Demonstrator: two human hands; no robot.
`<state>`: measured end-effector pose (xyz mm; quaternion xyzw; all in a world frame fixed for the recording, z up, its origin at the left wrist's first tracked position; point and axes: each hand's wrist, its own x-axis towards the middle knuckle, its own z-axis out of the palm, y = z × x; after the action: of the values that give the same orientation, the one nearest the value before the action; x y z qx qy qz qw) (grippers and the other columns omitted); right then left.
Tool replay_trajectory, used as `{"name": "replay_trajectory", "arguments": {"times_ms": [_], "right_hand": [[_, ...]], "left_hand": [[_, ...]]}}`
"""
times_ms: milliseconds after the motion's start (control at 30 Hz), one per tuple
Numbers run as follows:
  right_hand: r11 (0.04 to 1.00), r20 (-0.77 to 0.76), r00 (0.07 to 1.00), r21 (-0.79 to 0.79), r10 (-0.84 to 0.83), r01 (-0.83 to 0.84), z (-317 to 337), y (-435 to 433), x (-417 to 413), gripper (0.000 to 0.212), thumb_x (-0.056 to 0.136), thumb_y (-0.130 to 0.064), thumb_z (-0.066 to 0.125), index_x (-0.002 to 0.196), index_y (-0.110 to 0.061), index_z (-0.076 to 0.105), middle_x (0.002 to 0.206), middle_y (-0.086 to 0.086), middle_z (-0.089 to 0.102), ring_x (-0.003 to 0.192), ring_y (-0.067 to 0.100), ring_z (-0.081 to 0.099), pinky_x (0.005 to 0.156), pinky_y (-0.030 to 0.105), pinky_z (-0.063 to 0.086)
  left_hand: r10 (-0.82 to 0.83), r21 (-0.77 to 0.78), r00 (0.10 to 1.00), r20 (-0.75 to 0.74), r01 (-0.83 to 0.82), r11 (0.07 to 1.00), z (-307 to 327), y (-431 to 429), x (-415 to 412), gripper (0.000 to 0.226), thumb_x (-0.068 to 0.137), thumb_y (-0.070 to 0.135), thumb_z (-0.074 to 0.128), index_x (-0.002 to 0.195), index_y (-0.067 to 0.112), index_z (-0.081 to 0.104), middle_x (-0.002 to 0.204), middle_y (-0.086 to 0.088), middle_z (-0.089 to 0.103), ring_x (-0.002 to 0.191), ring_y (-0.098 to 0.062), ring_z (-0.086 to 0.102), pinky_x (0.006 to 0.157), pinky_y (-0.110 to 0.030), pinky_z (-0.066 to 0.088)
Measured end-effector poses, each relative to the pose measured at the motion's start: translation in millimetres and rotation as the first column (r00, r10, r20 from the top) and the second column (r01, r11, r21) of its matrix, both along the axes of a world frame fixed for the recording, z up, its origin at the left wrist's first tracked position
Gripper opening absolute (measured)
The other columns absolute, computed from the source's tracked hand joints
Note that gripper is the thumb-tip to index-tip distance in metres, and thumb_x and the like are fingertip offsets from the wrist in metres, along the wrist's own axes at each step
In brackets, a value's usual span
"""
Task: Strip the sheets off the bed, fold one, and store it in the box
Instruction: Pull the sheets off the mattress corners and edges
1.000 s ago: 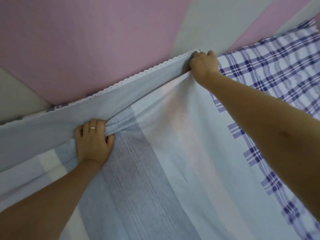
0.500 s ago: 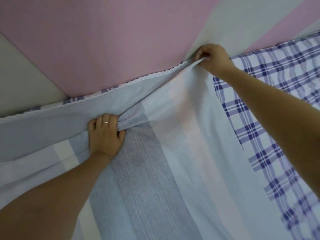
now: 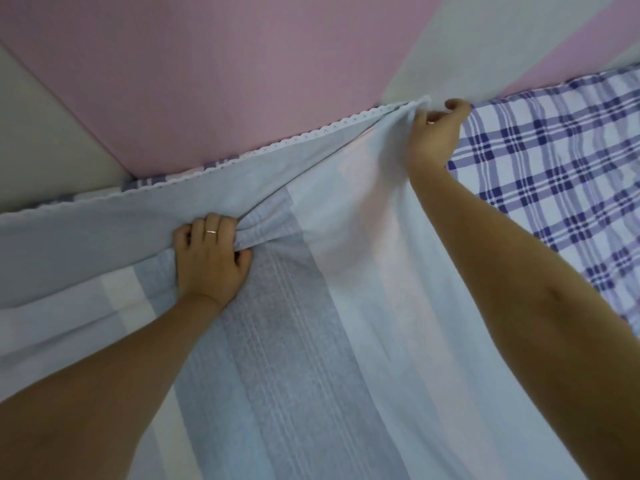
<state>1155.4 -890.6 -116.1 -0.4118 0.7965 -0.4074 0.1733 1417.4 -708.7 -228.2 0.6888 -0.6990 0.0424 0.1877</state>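
Striped blue-grey cotton sheet is covering centre frame. Left hand is clenching a bunched fold at 9 o'clock. Right hand, fingers curled, is pinching the lace-edged corner at 1 o'clock, thumb hidden by cloth. Purple plaid sheet is lying at 3 o'clock, cut off.

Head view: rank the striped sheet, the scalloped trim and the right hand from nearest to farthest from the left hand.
1. striped sheet: bunched in the grip of the left hand.
2. scalloped trim: just beyond the knuckles, along the wall.
3. right hand: far to the right, at the sheet's corner.
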Motion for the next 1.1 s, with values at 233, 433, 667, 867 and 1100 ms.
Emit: {"name": "replay_trajectory", "arguments": {"times_ms": [233,433,667,867,1100], "right_hand": [[0.958,-0.148,0.947,0.016,0.286,-0.286,-55,280,106,0.042,0.080,-0.012,0.048,0.122,-0.008,0.050,0.120,0.008,0.057,0.114,0.019,0.050,0.102,0.031,0.035],[0.856,-0.347,0.803,0.377,0.484,-0.353,-102,316,127,0.055,0.087,-0.025,0.036,0.141,-0.016,0.043,0.143,0.002,0.047,0.136,0.020,0.036,0.116,0.044,0.018],[0.851,-0.427,0.760,0.425,0.490,-0.309,-103,317,124,0.059,0.082,-0.026,0.038,0.140,-0.017,0.044,0.142,0.001,0.048,0.134,0.019,0.037,0.113,0.044,0.020],[0.873,-0.450,0.761,0.375,0.467,-0.314,-104,318,126,0.058,0.081,-0.026,0.037,0.138,-0.018,0.046,0.141,0.003,0.049,0.132,0.021,0.039,0.112,0.044,0.021],[0.873,-0.454,0.762,0.384,0.463,-0.301,-106,318,126,0.057,0.081,-0.025,0.036,0.137,-0.019,0.045,0.142,0.003,0.048,0.133,0.021,0.038,0.113,0.044,0.018]], "left_hand": [[0.013,0.092,1.000,0.023,-0.015,0.996,7,1,0,0.028,0.076,0.026,0.045,0.095,0.007,0.050,0.089,-0.017,0.054,0.082,-0.031,0.048,0.079,-0.042,0.028],[0.025,0.098,0.999,0.036,-0.029,0.995,3,3,2,0.028,0.077,0.025,0.048,0.097,0.004,0.051,0.095,-0.018,0.056,0.085,-0.031,0.049,0.081,-0.041,0.027],[-0.005,0.183,0.991,-0.130,0.029,0.983,28,5,5,0.021,0.079,0.024,0.054,0.084,0.003,0.054,0.080,-0.020,0.060,0.076,-0.034,0.056,0.075,-0.040,0.036],[-0.036,0.220,0.960,-0.279,0.100,0.970,77,-45,28,0.027,0.089,0.036,0.060,0.092,0.010,0.052,0.086,-0.008,0.060,0.078,-0.024,0.055,0.062,-0.032,0.030],[-0.110,0.163,0.974,-0.197,0.143,0.976,85,-69,29,0.032,0.087,0.034,0.062,0.103,0.010,0.049,0.092,-0.006,0.062,0.083,-0.030,0.060,0.066,-0.035,0.039]]}}
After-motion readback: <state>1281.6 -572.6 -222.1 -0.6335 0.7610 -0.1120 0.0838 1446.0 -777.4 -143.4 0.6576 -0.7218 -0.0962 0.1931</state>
